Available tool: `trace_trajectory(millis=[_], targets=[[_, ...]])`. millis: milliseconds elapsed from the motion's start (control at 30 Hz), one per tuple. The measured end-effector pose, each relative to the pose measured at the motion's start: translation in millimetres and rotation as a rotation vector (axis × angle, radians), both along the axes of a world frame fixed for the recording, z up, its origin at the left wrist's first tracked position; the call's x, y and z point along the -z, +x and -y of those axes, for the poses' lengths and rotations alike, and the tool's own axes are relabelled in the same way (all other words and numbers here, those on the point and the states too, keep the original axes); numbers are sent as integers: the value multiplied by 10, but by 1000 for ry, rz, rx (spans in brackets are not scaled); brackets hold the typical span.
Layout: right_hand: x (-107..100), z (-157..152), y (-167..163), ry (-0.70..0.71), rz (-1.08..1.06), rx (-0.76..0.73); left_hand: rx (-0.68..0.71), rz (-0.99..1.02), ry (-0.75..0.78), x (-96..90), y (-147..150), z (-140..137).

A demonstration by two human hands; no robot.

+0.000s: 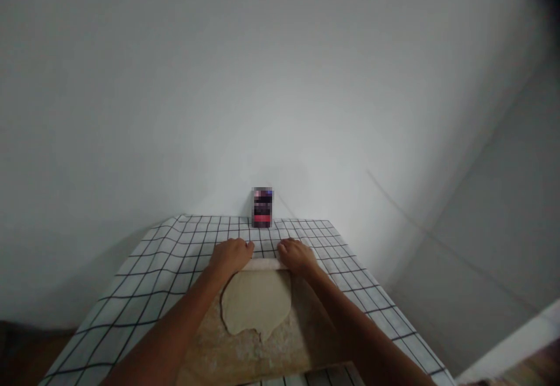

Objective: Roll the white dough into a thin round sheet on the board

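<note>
A pale rolling pin (265,264) lies crosswise over the far edge of a flattened sheet of dough (257,303). My left hand (231,253) is closed over the pin's left end, and my right hand (298,255) is closed over its right end. Between the hands the middle of the pin shows; its ends are hidden under my fingers. The dough is thin and roughly round, with a ragged near edge. Beneath it is a floured wooden board (245,362).
A white tablecloth with black grid lines (153,281) covers the table. At the far edge, a blurred-out dark upright object with a red band (262,208) stands against the white wall (280,94). A cable (420,228) runs along the wall at right.
</note>
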State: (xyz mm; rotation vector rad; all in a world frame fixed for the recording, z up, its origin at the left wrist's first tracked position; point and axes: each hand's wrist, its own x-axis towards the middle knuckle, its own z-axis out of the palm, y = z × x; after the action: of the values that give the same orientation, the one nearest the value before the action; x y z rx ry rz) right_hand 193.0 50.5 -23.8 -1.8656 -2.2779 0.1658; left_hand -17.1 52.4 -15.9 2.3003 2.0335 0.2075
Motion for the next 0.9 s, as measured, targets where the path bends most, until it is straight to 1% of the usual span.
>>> trace_trajectory(millis=[100, 200, 267, 333, 433, 533, 600, 667, 733, 833, 900], targets=[[-27, 339, 5, 21, 9, -10, 70, -29, 51, -11, -17, 170], [-26, 717, -29, 83, 6, -27, 136, -62, 124, -14, -52, 364], [18, 956, -68, 135, -10, -50, 195, -87, 168, 8, -88, 486], [91, 1150, -105, 168, -26, -48, 288, -114, 228, 46, -129, 582], [186, 1292, -124, 182, -39, -44, 381, -131, 317, 87, -171, 661], [181, 1223, -82, 162, -64, -51, 358, -157, 306, 73, -145, 656], [131, 1079, -40, 157, -77, -54, 276, -152, 254, 46, -92, 599], [72, 885, -3, 144, -80, -54, 163, -120, 196, 27, -32, 500], [27, 668, 24, 88, -76, -27, 92, -101, 154, 24, 14, 371], [6, 340, 61, -2, -75, 24, 122, -113, 101, 37, 39, 167], [21, 141, 90, -26, -73, 33, 170, -118, 49, 39, 36, 42]])
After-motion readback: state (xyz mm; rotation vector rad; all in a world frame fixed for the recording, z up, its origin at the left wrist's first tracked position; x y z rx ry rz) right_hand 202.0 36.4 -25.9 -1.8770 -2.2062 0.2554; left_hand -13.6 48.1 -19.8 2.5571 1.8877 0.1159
